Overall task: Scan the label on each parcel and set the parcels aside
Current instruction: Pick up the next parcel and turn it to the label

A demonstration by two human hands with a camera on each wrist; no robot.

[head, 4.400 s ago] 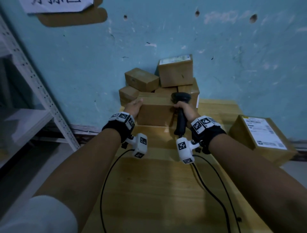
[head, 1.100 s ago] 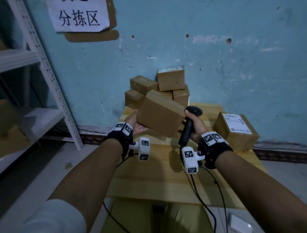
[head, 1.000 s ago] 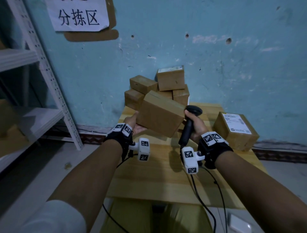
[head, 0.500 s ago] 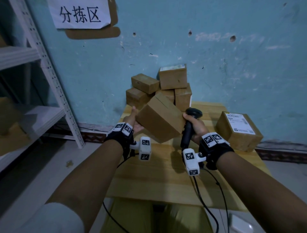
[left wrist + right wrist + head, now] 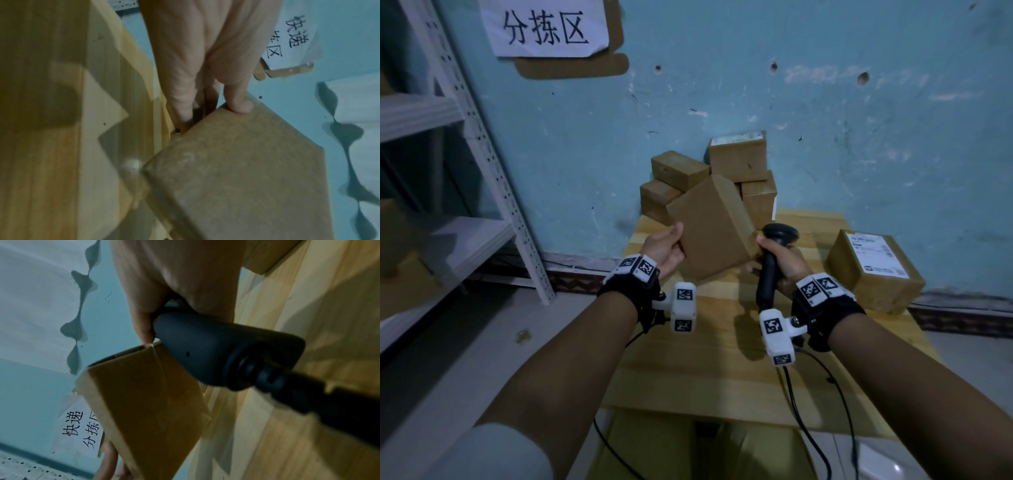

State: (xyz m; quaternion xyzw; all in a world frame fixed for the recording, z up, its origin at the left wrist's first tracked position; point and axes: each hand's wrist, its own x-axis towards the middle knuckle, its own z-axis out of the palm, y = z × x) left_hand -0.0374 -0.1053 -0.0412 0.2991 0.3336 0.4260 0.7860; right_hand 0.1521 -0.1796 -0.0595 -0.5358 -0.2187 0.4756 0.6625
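A plain brown cardboard parcel [image 5: 710, 228] hangs tilted above the wooden table [image 5: 709, 370], no label showing on the faces I see. My left hand [image 5: 666, 248] grips its left edge, thumb on the near face [image 5: 239, 104] and fingers behind. My right hand [image 5: 779, 262] is wrapped round the handle of a black barcode scanner [image 5: 774, 253], whose head touches the parcel's right edge [image 5: 144, 386]. The scanner handle [image 5: 216, 356] fills the right wrist view.
Several brown parcels [image 5: 736, 159] are stacked against the blue wall at the table's back. A labelled parcel [image 5: 875, 269] sits at the right edge. White metal shelving [image 5: 482, 137] stands to the left. The scanner's black cable [image 5: 808, 411] runs over the table's front.
The parcel came off the stack and has been turning in my hands, its left end rising until it stands steeply tilted. The scanner stays beside its right edge.
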